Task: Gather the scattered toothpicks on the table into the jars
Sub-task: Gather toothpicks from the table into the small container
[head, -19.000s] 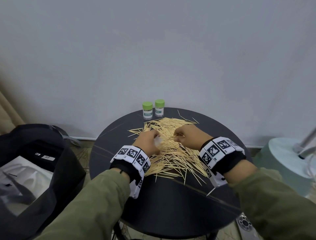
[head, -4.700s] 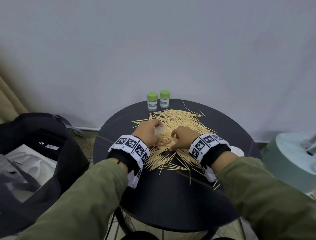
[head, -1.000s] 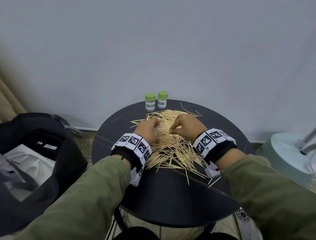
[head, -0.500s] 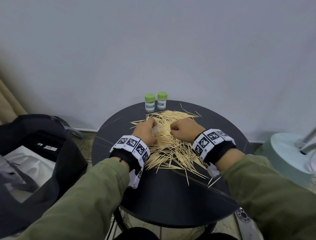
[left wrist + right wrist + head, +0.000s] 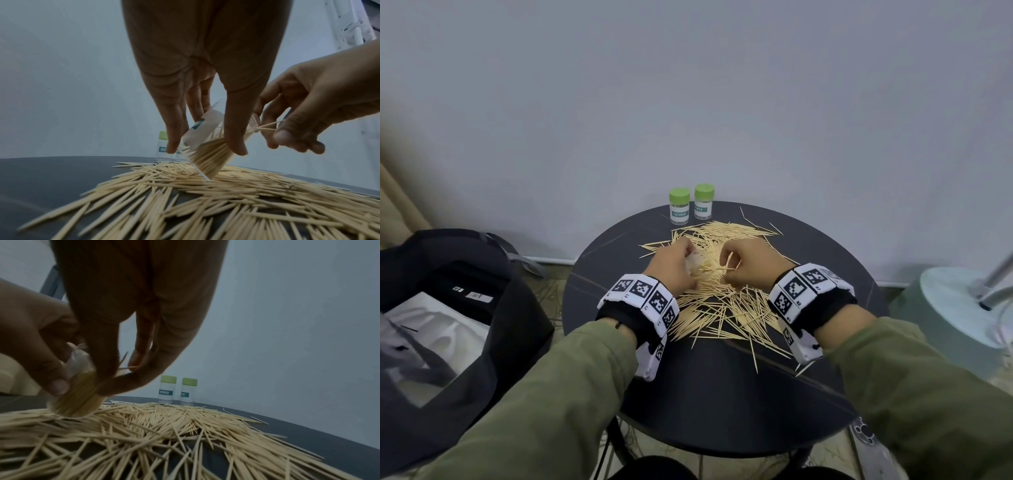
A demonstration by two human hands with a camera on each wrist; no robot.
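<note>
Toothpicks [image 5: 722, 305] lie in a big messy pile on the round dark bench [image 5: 722, 394], thin, pale and pointy. The left hand [image 5: 674, 265] curls round a small clear jar [image 5: 202, 139], tipped over, with its bottom edge down on the pile. The left wrist view shows the jar packed with toothpicks and a small label on its side; from the head view it is only a pale blur between the fingers. The right hand [image 5: 751, 263] pinches a few toothpicks [image 5: 267, 127] at the jar's open mouth, with the hands almost touching. In the right wrist view the right hand's dark fingers hide most of the jar. Two more jars with green lids [image 5: 691, 205] stand upright side by side at the far edge of the bench, by the grey wall. A black bag [image 5: 448, 308] sits on the floor to the left.
</note>
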